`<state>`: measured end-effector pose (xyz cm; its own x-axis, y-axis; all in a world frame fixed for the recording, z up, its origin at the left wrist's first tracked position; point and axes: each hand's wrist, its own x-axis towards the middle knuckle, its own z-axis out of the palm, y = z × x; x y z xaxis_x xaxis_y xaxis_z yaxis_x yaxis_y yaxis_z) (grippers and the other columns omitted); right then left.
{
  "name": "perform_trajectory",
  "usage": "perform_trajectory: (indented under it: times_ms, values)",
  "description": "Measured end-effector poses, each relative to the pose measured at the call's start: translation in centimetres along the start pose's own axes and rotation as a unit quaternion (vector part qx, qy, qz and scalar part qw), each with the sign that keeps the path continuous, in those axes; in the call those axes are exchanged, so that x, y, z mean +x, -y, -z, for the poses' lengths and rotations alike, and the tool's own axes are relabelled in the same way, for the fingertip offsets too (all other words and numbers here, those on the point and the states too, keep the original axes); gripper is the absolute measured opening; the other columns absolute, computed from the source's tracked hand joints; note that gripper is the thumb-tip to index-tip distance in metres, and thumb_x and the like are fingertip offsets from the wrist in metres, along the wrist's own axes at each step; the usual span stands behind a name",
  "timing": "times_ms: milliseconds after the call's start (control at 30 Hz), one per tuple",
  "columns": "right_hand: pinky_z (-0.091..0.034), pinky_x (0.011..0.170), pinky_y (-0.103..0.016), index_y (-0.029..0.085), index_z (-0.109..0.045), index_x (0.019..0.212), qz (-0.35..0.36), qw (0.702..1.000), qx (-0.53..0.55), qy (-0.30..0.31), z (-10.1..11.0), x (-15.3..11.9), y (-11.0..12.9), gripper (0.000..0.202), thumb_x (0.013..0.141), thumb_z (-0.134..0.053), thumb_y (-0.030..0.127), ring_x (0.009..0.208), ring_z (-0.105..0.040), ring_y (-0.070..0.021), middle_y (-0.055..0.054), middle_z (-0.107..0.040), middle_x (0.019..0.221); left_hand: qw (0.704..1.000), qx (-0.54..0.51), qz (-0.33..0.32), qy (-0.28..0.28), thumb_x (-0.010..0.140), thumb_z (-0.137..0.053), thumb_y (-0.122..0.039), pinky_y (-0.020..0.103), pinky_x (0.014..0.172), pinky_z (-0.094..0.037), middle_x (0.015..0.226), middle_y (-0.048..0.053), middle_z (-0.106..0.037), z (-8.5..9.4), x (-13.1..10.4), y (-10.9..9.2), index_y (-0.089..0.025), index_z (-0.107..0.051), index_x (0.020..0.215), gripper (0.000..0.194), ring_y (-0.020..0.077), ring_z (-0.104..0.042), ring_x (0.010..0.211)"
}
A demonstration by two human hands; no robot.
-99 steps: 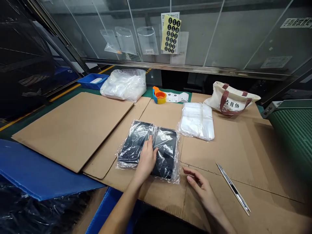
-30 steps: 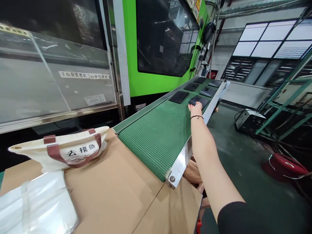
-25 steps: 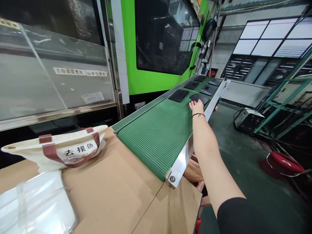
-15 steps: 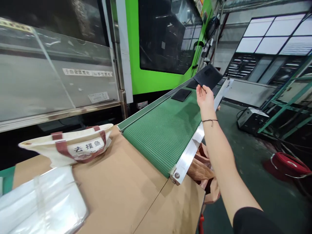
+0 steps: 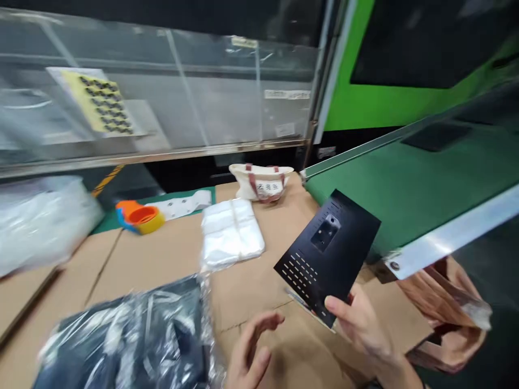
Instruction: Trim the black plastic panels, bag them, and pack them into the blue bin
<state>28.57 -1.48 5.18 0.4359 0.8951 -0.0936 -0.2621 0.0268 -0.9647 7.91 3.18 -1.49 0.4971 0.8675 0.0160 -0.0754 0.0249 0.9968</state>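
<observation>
The right hand pinches the black panel; light pressure suits it. Left of the panel, the left hand curves empty.

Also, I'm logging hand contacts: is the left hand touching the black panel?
Apart. The head view shows cardboard between the left hand and the black panel; the right hand alone holds it, thumb on its face.

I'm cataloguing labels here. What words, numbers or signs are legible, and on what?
Nothing is legible; all blurred or too small:
Cloth bag: three dark characters, blurred.
Yellow sheet: rows of dark marks, blurred.
Long white label: blurred.
Small white label below: too small.
Paper strip: dark marks, blurred.
Pale upper strip: blurred.
</observation>
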Motion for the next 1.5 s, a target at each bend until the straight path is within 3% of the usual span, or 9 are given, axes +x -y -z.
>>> perform_trajectory:
  times_ms: [67,167,333,533,633,800,967,1100,1500]
  values:
    - [-0.057,0.069,-0.035,0.021,-0.073,0.088,-0.040,0.999,0.005,0.020,-3.2,-1.2,-2.1,0.039,0.061,-0.081,0.048,0.075,-0.070,-0.0243,-0.008,-0.075,0.086,0.992,-0.128,-0.003,-0.004,0.073,-0.065,-0.065,0.043,0.099,-0.047,0.119,0.014,-0.067,-0.2,0.5,-1.4,-0.019,-0.059,0.124,0.069,0.0306,-0.061,0.111]
    - [-0.057,0.070,-0.037,0.021,-0.073,0.085,-0.088,0.992,-0.039,0.076,-6.4,-3.0,-3.7,0.042,0.058,-0.081,0.051,0.077,-0.069,-0.0265,-0.009,-0.075,0.083,0.975,-0.212,0.010,-0.069,0.066,-0.076,-0.057,0.042,0.099,-0.046,0.118,0.013,-0.066,0.4,1.1,-3.5,-0.018,-0.062,0.116,0.065,0.0298,-0.061,0.110]
    - [-0.047,0.097,-0.048,0.025,-0.075,0.090,-0.110,0.956,-0.194,0.190,-6.3,-2.9,-5.5,0.039,0.060,-0.082,0.047,0.102,-0.064,-0.0309,-0.008,-0.073,0.101,0.940,-0.276,0.056,-0.195,0.068,-0.078,-0.038,0.035,0.082,-0.053,0.092,0.007,-0.072,3.1,0.6,-6.4,-0.015,-0.064,0.101,0.043,0.0242,-0.067,0.088]
    - [-0.055,0.081,-0.043,0.028,-0.073,0.068,-0.079,0.987,-0.126,-0.056,-2.9,0.5,-6.1,0.038,0.054,-0.078,0.063,0.077,-0.068,-0.0268,-0.004,-0.074,0.076,0.914,-0.279,0.065,-0.286,0.071,-0.073,-0.039,0.027,0.070,-0.051,0.075,0.001,-0.068,6.3,-1.1,-7.7,-0.015,-0.066,0.089,0.031,0.0179,-0.066,0.075]
    - [-0.058,0.077,-0.041,0.031,-0.075,0.073,-0.127,0.990,0.000,-0.065,-2.6,0.5,-4.9,0.041,0.058,-0.073,0.070,0.068,-0.070,-0.0242,-0.002,-0.074,0.072,0.911,-0.254,0.066,-0.318,0.070,-0.075,-0.040,0.021,0.060,-0.046,0.067,-0.003,-0.063,7.1,-1.5,-7.3,-0.015,-0.066,0.077,0.027,0.0111,-0.059,0.063]
    - [-0.052,0.092,-0.049,0.030,-0.077,0.073,-0.172,0.982,0.074,0.005,-3.9,-0.7,-3.9,0.031,0.060,-0.078,0.058,0.081,-0.073,-0.0305,-0.006,-0.075,0.073,0.924,-0.263,0.086,-0.265,0.074,-0.072,-0.050,0.023,0.059,-0.047,0.063,-0.001,-0.061,6.9,-1.4,-7.1,-0.014,-0.067,0.072,0.037,0.0122,-0.058,0.062]
    - [-0.048,0.100,-0.050,0.030,-0.077,0.075,-0.119,0.988,0.097,-0.007,-4.5,-0.3,-3.7,0.023,0.066,-0.076,0.051,0.095,-0.071,-0.0315,-0.006,-0.076,0.082,0.932,-0.299,0.078,-0.187,0.073,-0.071,-0.054,0.034,0.085,-0.052,0.076,0.004,-0.069,6.4,-0.7,-7.8,-0.015,-0.071,0.081,0.040,0.0267,-0.065,0.096]
    - [-0.046,0.103,-0.050,0.029,-0.078,0.081,-0.112,0.988,0.104,-0.014,-4.5,-0.2,-3.4,0.023,0.068,-0.075,0.048,0.100,-0.069,-0.0318,-0.007,-0.076,0.086,0.935,-0.307,0.061,-0.167,0.073,-0.071,-0.052,0.037,0.091,-0.051,0.085,0.006,-0.072,6.3,-0.6,-7.5,-0.014,-0.073,0.087,0.040,0.0291,-0.064,0.103]
    - [-0.039,0.109,-0.050,0.029,-0.078,0.082,-0.123,0.975,0.183,0.029,-4.5,0.3,-3.4,0.025,0.070,-0.075,0.050,0.106,-0.067,-0.0302,-0.002,-0.076,0.079,0.891,-0.410,0.153,-0.124,0.071,-0.074,-0.045,0.039,0.093,-0.053,0.094,0.009,-0.075,6.7,-0.3,-7.6,-0.013,-0.073,0.091,0.038,0.0326,-0.064,0.108]
